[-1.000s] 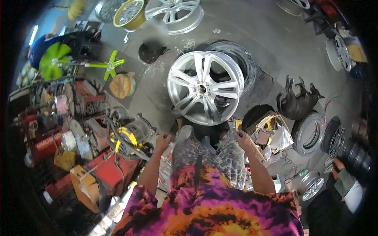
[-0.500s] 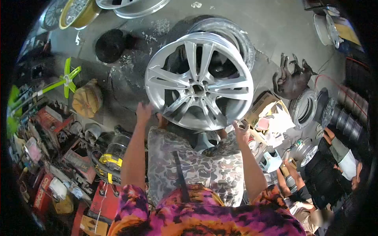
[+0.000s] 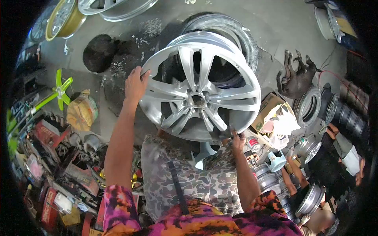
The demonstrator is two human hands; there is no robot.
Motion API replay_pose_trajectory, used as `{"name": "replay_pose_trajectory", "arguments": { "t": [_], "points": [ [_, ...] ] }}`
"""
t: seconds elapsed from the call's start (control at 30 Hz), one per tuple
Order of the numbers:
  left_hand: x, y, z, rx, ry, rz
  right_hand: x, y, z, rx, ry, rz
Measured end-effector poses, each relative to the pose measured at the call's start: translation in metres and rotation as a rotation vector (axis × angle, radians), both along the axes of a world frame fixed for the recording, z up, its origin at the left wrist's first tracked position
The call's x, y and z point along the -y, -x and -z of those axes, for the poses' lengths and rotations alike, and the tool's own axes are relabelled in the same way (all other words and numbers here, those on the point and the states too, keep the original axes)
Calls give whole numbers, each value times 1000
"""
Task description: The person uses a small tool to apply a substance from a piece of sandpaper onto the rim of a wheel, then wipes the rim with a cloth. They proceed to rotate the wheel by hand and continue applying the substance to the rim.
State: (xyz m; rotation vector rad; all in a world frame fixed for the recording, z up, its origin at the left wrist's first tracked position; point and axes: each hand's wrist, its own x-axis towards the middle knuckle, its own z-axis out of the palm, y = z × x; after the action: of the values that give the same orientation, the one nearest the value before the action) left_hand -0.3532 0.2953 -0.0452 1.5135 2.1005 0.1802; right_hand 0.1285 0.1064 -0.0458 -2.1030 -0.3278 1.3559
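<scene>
A silver alloy wheel rim (image 3: 197,101) with paired spokes is tilted towards me in front of my knees, its face up. My left hand (image 3: 136,84) grips its left edge, with the thumb over the lip. At the lower right edge, my right hand (image 3: 238,141) is closed on the lip; some of its fingers are hidden. Behind and partly under the rim lies a tyre (image 3: 252,51) on the floor. Below the rim, between my legs, a pale blue plastic stool (image 3: 204,155) shows in part.
Right of the rim stand a cardboard box (image 3: 264,111) with papers, a can (image 3: 254,144) and a tyre (image 3: 308,107). A dark dog (image 3: 297,78) lies beyond. Tools and red cases (image 3: 53,135) crowd the left. Another person's arm (image 3: 289,181) and a held rim (image 3: 311,200) show lower right.
My left hand has moved up and taken hold of the rim's left edge. The rim has shifted slightly towards me, and my right hand has closed on its lower right edge.
</scene>
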Motion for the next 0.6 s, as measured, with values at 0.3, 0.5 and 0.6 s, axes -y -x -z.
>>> {"name": "replay_pose_trajectory", "arguments": {
  "t": [0.3,0.5,0.6],
  "points": [
    [44,17,30,19,-64,-130,-30,-26,-16,292,-124,-384],
    [200,-42,84,264,144,-635,-248,-13,-76,981,-260,-1106],
    [233,-142,70,779,161,-1207,-358,52,-96,849,-444,-1305]
  ]
}}
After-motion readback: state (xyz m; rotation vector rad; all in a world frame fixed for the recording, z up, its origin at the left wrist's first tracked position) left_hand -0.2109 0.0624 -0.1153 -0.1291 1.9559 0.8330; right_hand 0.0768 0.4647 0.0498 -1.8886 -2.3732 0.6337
